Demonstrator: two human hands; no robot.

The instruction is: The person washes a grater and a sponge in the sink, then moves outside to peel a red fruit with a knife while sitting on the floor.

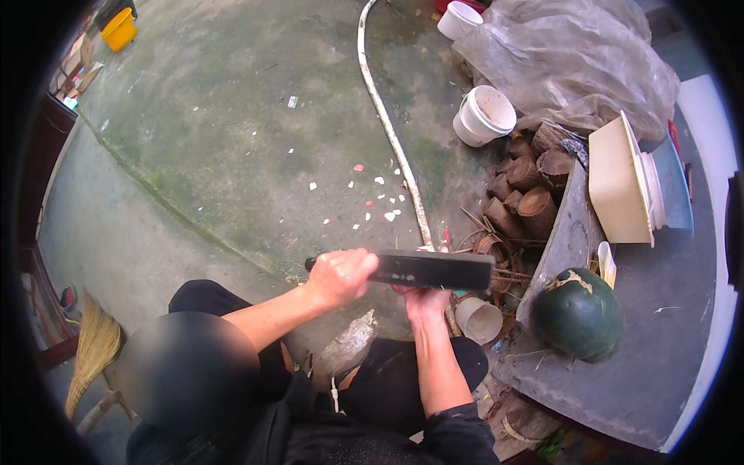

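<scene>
My left hand (343,276) is wrapped around the dark handle of a broad cleaver (439,271). Its wide black blade lies across the view, pointing right. Under the blade, my right hand (427,302) is turned palm up around a red-skinned piece (400,288). The blade hides most of that piece and my right fingers; a little red and white shows past the blade's far edge. Small white chips (389,217) and a few red-skinned scraps (359,168) are scattered on the concrete floor (232,163) ahead.
A whitish hose (386,122) runs along the floor. At right are cut logs (535,206), a white bucket (485,116), plastic sheeting (572,64), and a ledge (651,360) with a dark green gourd (578,315) and cream basin (619,180). A straw broom (96,343) stands left. A blurred shape covers the lower left.
</scene>
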